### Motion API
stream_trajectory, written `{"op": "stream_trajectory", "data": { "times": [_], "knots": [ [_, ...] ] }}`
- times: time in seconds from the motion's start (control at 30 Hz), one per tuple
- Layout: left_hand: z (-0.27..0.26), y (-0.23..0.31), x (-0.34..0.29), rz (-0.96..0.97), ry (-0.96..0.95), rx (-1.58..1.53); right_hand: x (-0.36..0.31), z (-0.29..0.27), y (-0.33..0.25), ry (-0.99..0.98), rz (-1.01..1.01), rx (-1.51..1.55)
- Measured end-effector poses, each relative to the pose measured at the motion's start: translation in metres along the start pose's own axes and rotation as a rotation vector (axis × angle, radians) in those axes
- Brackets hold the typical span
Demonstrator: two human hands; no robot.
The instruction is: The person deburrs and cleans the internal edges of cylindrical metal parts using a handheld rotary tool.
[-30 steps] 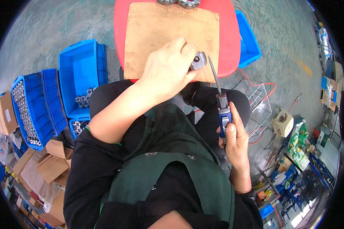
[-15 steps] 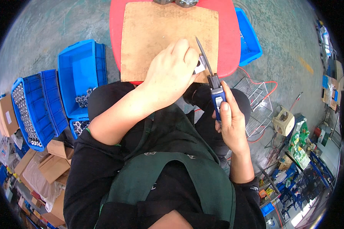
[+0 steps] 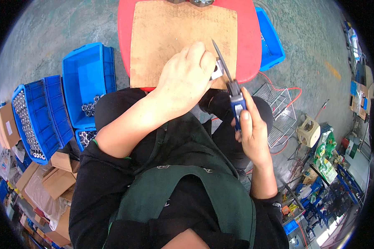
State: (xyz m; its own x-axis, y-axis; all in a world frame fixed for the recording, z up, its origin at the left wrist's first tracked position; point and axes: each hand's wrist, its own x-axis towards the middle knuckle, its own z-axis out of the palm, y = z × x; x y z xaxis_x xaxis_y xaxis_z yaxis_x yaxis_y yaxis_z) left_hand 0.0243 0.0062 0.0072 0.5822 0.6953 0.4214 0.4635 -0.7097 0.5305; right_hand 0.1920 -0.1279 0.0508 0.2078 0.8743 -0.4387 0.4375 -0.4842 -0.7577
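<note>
left fingers (image 3: 207, 62) hold a silver metal block (image 3: 216, 72); right fingers (image 3: 246, 121) grip a blue-black handheld tool (image 3: 237, 103) (with pointed grey rod (image 3: 222, 60)).

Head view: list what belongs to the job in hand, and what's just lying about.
Likely in use:
metal part, in the left hand
blue tool with a pointed tip, in the right hand
tan sheet on the red tabletop
leftmost blue bin of metal parts, perhaps

Probably just lying about:
wire basket
beige stool
cardboard boxes
</note>
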Motion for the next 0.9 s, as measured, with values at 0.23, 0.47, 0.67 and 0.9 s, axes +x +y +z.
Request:
{"op": "stream_trajectory", "data": {
  "times": [0.23, 0.47, 0.67, 0.9],
  "knots": [
    [-0.002, -0.001, -0.001, -0.049, -0.021, -0.01, -0.022, 0.001, 0.003, 0.017, 0.142, 0.103],
    [-0.003, -0.002, 0.0, -0.034, -0.035, -0.017, -0.011, 0.0, -0.005, 0.015, 0.08, 0.049],
    [-0.004, -0.008, 0.0, 0.055, 0.077, -0.04, 0.009, -0.002, -0.015, 0.05, -0.009, 0.097],
    [-0.015, -0.003, -0.008, -0.101, 0.0, -0.207, -0.039, -0.007, -0.005, 0.092, 0.057, 0.185]
  ]
}}
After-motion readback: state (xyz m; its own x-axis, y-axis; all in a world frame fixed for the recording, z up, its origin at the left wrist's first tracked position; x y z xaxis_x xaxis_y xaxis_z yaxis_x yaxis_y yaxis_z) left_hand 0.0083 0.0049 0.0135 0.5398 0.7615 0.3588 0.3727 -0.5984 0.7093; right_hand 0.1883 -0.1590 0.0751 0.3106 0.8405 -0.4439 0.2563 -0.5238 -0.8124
